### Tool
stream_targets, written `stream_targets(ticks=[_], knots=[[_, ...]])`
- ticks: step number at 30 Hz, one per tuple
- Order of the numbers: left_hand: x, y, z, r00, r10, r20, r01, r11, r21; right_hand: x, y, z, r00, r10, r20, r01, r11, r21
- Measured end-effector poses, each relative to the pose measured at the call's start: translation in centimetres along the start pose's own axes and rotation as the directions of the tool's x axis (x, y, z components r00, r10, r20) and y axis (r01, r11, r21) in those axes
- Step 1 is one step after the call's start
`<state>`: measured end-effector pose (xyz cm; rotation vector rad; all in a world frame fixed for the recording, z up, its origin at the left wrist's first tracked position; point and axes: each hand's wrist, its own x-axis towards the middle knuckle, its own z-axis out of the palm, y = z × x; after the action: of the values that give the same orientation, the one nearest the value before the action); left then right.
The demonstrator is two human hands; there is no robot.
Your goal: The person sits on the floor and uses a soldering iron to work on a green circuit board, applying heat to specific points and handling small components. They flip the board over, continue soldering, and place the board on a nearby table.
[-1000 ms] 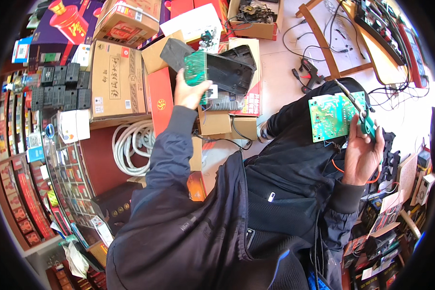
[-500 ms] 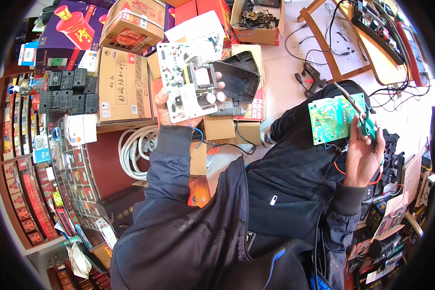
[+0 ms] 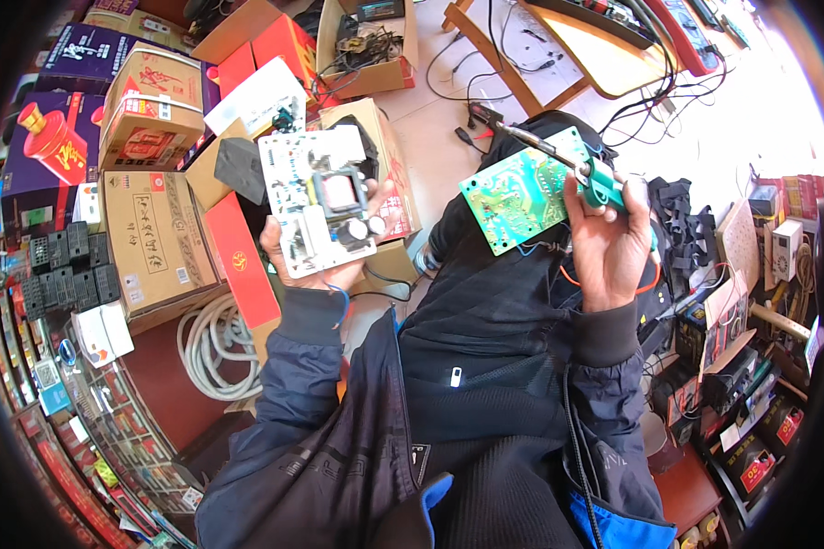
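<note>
Two boards are up for comparison: my left hand (image 3: 316, 261) clamps the white power-supply board (image 3: 319, 203), my right hand (image 3: 609, 242) grips the green circuit board (image 3: 520, 197) and soldering iron (image 3: 568, 163) beside it, no soldering begun.

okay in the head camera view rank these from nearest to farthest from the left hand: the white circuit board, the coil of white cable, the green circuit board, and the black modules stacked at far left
1. White circuit board: held in the left hand.
2. Coil of white cable: below and to its left, on the floor.
3. Green circuit board: to its right, at the right hand.
4. Black modules: far left.
</note>
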<state>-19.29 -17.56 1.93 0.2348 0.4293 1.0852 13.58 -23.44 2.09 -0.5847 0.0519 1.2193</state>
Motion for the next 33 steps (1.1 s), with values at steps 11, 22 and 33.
stream_targets(ticks=[11,22,33], knots=[[2.3,-7.1,3.2,0.996,-0.086,0.023,0.088,0.986,-0.142,0.6,-4.3,0.2,0.970,-0.245,-0.001,0.245,0.970,0.007],[2.3,-7.4,3.6,0.994,-0.104,0.030,0.107,0.987,-0.119,2.5,-2.5,-1.8,0.993,-0.122,0.000,0.121,0.988,0.094],[2.9,-7.9,2.8,0.992,-0.118,0.033,0.122,0.977,-0.173,2.1,-3.8,-3.1,0.986,-0.165,0.020,0.165,0.986,0.006]])
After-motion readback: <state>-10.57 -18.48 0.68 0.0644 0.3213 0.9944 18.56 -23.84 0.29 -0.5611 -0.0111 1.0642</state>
